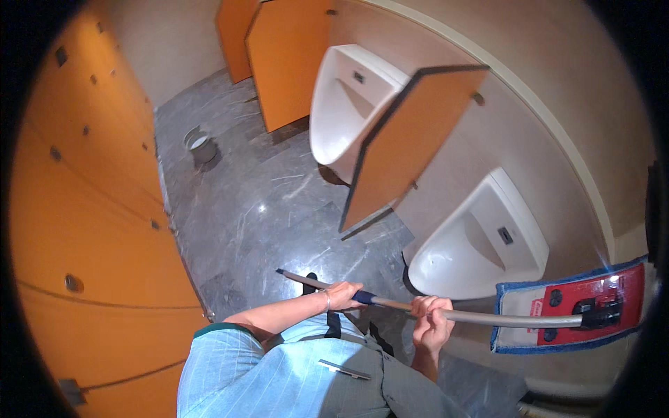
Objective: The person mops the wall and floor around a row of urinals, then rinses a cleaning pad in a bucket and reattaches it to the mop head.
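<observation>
Room: washroom with grey stone floor (pixel 279 209) and beige wall (pixel 557 118), seen from above.
Left fingers: closed around the dark grip band of the mop handle (pixel 481 318); the left hand (pixel 343 295) is placed near the handle's free end, a bracelet seen at the wrist.
Right fingers: wrapped around the bare metal of the same handle, knuckles up; the right hand (pixel 431 322) is set just beside the left, toward 3 o'clock.
Key relation: the mop head (pixel 568 306) lies at 3 o'clock from both hands. The handle's long axis runs from about 9 to 3 o'clock, nearly level across the view. The right hand is the nearer one to the head; the left is the farther.
Mop head: flat and rectangular, red back plate with blue fringe, raised against the wall at the right rim; whether it touches the wall cannot be told.
Urinals: a white urinal (pixel 481 244) is seen at 12 o'clock from the right hand, just left of the mop head; a second urinal (pixel 348 97) is farther off at 11 o'clock.
Dividers: an orange panel (pixel 411 139) stands between the two urinals.
Doors: orange stall doors (pixel 83 209) line the 9 o'clock side.
Bucket: a small bucket (pixel 199 144) is set on the floor, well apart at 10 o'clock.
</observation>
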Demonstrator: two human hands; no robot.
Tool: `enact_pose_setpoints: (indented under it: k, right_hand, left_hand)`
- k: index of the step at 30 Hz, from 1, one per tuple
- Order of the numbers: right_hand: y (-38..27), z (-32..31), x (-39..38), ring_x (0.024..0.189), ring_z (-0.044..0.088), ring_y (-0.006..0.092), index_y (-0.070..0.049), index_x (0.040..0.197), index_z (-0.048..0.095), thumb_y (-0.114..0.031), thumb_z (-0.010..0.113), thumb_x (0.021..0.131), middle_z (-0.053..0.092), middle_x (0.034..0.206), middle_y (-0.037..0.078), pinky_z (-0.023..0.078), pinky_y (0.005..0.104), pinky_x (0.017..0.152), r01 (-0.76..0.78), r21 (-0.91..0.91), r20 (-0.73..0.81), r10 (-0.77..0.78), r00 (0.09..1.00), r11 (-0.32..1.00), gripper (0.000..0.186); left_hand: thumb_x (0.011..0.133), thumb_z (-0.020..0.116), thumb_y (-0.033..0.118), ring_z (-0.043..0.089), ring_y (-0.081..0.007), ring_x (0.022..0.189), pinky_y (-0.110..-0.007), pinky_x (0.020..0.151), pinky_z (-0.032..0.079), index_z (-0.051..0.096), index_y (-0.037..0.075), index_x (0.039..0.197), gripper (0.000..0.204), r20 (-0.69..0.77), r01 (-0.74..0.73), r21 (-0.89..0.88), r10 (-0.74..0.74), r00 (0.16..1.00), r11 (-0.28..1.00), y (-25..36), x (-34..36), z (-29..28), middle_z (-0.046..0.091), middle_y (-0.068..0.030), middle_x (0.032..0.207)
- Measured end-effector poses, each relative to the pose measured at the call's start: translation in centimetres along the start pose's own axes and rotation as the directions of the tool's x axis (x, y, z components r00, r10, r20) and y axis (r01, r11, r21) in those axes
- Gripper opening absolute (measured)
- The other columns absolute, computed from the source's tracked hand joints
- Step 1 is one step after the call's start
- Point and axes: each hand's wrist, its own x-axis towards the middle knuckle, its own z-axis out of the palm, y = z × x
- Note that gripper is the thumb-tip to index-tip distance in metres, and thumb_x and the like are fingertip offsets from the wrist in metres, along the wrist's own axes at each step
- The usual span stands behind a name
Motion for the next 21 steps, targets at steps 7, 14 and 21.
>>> enact_pose_setpoints:
  k: [7,14,21]
  right_hand:
    - [6.6,12.7,0.8,0.054,0.041,0.0184,-0.005,0.074,0.039,-0.019,0.053,0.081,0.041,0.059,0.007,0.037,0.034,0.059,-0.002,-0.08,0.398,0.034,0.917,0.997,0.02]
    - [18.6,30.7,3.2,0.04,0.032,0.0118,-0.007,0.065,0.036,-0.014,0.053,0.079,0.036,0.048,0.003,0.033,0.0296,0.047,0.027,-0.088,0.459,0.017,0.888,0.996,0.023]
    - [31.4,46.5,9.4,0.038,0.031,0.0084,-0.005,0.071,0.042,-0.012,0.051,0.085,0.037,0.048,0.001,0.027,0.0233,0.037,0.002,-0.256,0.359,0.093,0.929,0.967,0.018]
  left_hand:
    - [0.07,0.073,0.04,0.057,-0.0355,0.085,-0.041,0.073,0.046,0.053,0.006,0.092,0.045,-0.395,0.063,0.018,-0.051,0.917,0.998,-6.9,-8.4,-4.8,0.056,-0.014,0.088]
    - [0.07,0.073,0.039,0.055,-0.0365,0.093,-0.043,0.083,0.045,0.048,0.009,0.117,0.061,-0.465,0.092,-0.059,-0.109,0.879,0.994,-19.4,-19.2,-15.8,0.053,-0.0165,0.099]
    - [0.075,0.072,0.036,0.059,-0.0209,0.085,-0.032,0.075,0.049,0.057,0.001,0.107,0.05,-0.664,0.097,-0.46,-0.414,0.622,0.883,-31.1,-31.0,-34.4,0.058,-0.0115,0.096]
